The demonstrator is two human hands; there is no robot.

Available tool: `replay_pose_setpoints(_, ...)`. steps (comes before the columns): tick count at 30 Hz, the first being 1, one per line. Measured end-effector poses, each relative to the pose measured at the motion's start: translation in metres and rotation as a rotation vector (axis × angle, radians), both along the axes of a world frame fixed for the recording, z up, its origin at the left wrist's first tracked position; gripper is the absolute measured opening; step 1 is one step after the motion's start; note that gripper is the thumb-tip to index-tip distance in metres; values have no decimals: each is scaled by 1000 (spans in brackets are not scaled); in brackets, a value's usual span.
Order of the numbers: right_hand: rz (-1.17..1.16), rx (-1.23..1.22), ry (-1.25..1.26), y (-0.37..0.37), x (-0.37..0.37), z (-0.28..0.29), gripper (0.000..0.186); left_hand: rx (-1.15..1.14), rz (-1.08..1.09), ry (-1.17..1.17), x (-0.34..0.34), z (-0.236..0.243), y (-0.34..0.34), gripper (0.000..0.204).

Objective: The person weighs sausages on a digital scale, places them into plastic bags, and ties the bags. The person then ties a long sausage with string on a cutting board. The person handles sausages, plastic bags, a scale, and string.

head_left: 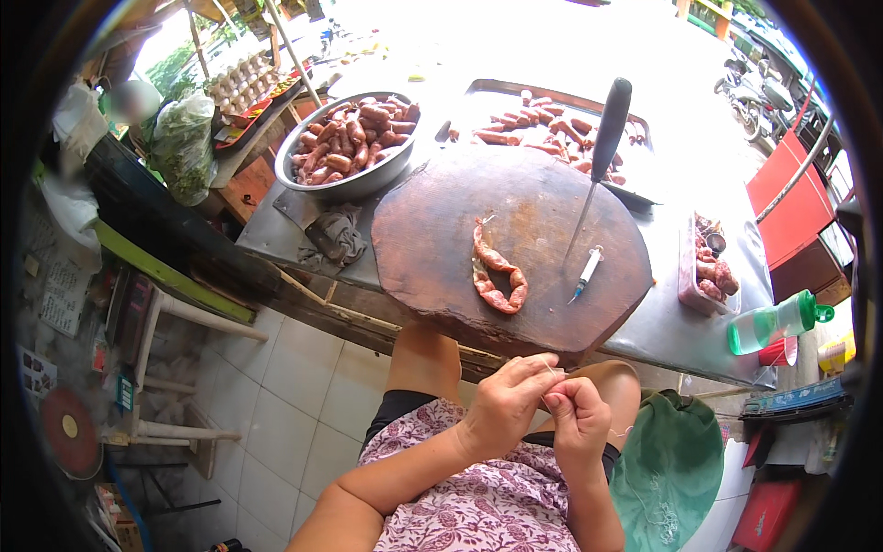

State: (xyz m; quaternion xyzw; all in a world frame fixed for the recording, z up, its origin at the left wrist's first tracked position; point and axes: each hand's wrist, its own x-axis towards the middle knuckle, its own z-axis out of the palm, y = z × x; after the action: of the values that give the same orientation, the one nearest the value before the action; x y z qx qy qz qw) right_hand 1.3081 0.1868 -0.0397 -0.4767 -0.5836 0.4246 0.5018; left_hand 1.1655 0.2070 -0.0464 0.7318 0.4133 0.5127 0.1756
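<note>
Over my lap, just in front of the chopping board's near edge, my left hand (508, 402) and my right hand (581, 416) meet with fingers pinched. Between them runs a thin white string (551, 367), and a loose end trails beside the right wrist. On the round wooden chopping board (432, 221) lies a curved length of linked sausage (516, 293), tied at its far end. A knife (609, 133) with a black handle stands upright, its tip at the board. Near it rests a small syringe (587, 270) with a blue tip.
A metal basin (287, 170) of sausages sits back left, a sausage tray (649, 152) behind the board. Right of it are a plastic container (687, 293) of meat and a green-capped bottle (771, 324). A grey rag (338, 235) lies left. Green cloth (667, 460) bears loose white string.
</note>
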Motion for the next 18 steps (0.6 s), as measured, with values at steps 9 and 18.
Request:
replay_pose_setpoints(9,-14,-148,131,6,7,-10,8,-84,-66,-104,-4,0,-7,18)
replay_pose_setpoints(18,-15,147,-180,2,3,-7,14,-1009,-529,-1080,-14,-17,2,7)
